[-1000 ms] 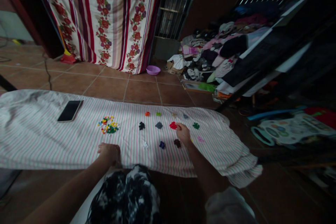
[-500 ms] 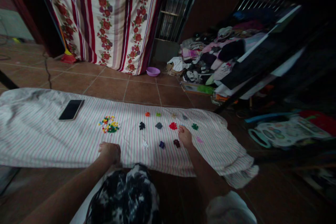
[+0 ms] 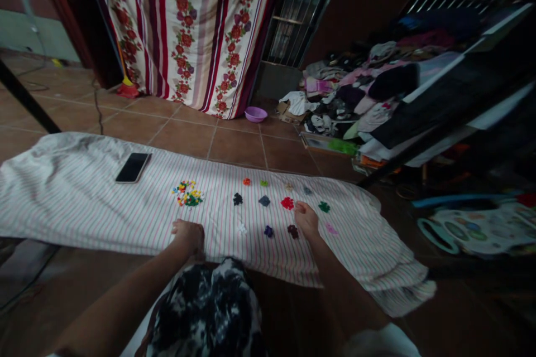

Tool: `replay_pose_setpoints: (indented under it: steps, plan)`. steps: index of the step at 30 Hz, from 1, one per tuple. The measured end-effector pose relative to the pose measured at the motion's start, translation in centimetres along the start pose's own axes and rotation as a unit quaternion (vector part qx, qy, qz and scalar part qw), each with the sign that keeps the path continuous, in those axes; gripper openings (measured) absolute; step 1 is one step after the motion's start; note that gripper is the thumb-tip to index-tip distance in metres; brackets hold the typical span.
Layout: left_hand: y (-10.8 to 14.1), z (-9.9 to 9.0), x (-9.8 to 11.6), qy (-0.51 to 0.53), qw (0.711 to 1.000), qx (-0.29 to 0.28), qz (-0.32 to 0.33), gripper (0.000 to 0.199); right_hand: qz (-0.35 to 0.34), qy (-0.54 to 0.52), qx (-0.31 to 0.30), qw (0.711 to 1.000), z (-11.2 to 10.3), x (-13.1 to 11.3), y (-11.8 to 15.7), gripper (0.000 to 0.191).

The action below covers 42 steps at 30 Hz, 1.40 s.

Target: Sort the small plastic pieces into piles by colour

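Small pieces lie on a striped cloth (image 3: 142, 212), sorted by colour into several little piles. My right hand (image 3: 305, 217) is closed beside the red pile (image 3: 287, 203), with the green pile (image 3: 324, 207) to its right and the dark brown pile (image 3: 292, 231) just below left. Whatever its fingers pinch is too small to make out. My left hand (image 3: 188, 234) rests with curled fingers at the cloth's near side, below a mixed multicoloured pile (image 3: 189, 194). Black (image 3: 238, 199), grey (image 3: 264, 201), white (image 3: 242, 228) and dark blue (image 3: 268, 231) piles lie between the hands.
A phone (image 3: 133, 168) lies on the cloth's left part. Beyond are a floral curtain (image 3: 205, 33), a purple basin (image 3: 255, 115) and a heap of clothes (image 3: 355, 89). Dark slanted bars stand at both sides.
The view has shifted, so the cloth and piles appear farther right. My right hand stays beside the red pile, and my left hand remains below the mixed pile.
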<state>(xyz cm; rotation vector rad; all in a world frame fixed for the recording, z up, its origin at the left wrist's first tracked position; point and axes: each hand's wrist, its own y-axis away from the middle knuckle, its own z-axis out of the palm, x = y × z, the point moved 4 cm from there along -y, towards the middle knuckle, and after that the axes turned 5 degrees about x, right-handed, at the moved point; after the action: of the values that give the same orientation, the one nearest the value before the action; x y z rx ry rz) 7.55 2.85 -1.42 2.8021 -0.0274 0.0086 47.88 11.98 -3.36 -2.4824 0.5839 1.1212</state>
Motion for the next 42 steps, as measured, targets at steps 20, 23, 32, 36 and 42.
replay_pose_setpoints:
  steps: [20,23,32,36,42]
  plan:
    - [3.8,-3.0,-6.8,0.120,0.956,0.264,-0.045,0.033,-0.279,-0.097,-0.117,0.948,5.2,-12.5,10.7,0.028]
    - [2.4,-2.3,-8.7,0.163,0.904,0.376,-0.120,0.024,-0.308,-0.093,-0.154,0.934,5.8,-13.5,12.9,0.027]
    - [0.2,-0.5,-10.8,0.159,0.868,0.435,-0.177,0.034,-0.371,-0.078,-0.342,0.860,6.3,-17.7,19.0,0.027]
    - [0.5,-0.5,-10.2,0.125,0.879,0.432,-0.160,0.033,-0.373,-0.071,-0.382,0.842,6.7,-18.9,21.2,0.025]
    - [0.9,-1.0,-9.6,0.106,0.890,0.417,-0.153,0.029,-0.383,-0.087,-0.424,0.816,9.2,-20.1,22.9,0.024]
